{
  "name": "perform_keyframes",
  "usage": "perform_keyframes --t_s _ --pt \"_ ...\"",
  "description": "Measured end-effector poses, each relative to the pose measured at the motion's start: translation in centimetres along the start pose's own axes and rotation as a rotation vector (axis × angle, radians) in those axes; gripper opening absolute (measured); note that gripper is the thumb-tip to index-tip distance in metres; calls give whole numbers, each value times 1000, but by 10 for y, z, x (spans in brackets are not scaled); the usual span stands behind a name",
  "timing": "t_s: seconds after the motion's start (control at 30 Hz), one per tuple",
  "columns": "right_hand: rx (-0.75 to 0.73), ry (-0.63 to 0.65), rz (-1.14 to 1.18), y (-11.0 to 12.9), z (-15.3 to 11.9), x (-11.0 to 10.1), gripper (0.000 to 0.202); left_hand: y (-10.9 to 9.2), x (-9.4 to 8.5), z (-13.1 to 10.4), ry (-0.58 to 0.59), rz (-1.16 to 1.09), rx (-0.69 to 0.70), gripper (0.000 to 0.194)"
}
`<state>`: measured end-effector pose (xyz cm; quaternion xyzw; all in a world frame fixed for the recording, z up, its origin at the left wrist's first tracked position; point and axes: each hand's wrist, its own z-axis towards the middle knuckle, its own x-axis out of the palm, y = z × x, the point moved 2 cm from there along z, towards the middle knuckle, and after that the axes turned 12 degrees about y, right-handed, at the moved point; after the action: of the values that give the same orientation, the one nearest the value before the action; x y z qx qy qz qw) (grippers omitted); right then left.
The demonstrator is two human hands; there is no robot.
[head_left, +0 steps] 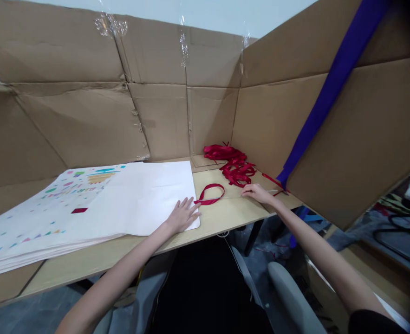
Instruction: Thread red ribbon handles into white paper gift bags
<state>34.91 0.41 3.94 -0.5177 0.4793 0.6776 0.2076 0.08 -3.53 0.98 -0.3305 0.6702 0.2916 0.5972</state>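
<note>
Left hand (182, 215) flat, fingers spread on paper stack (86, 208); right hand (257, 191) pinching red ribbon (210, 193): draw taut, level.

Head view of a wooden table (225, 218) enclosed on three sides by cardboard walls (86, 116). The left hand (183, 214) lies flat, fingers spread, on the right corner of a stack of white paper sheets (135, 199), some printed with coloured confetti shapes. Just beside its fingertips lies a looped red ribbon (210, 193). The right hand (257, 192) rests on the table at the ribbon's far end, fingers curled down on it. Behind, in the corner, sits a pile of red ribbons (233, 164). A blue strip (330, 93) hangs diagonally across the right wall.
</note>
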Motion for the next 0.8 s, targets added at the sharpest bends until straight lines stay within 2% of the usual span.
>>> perform_keyframes --t_s 0.13,0.23,0.4,0.5,0.67,0.8 --pt "-84 119 44 16 4 -13 28 -2 0 0 -40 3 2 54" --pt "-118 206 81 25 16 -12 26 -1 0 0 -31 6 -5 56" --pt "-107 162 69 41 51 3 23 0 -1 1 -30 -8 8 58" --pt "-172 159 50 60 72 15 24 -1 -4 1 -18 -24 -6 58" --pt "-305 227 53 90 101 36 25 4 -3 6 -14 -12 -21 58" --pt "-314 219 63 101 116 44 29 13 2 8 -50 -15 -25 60"
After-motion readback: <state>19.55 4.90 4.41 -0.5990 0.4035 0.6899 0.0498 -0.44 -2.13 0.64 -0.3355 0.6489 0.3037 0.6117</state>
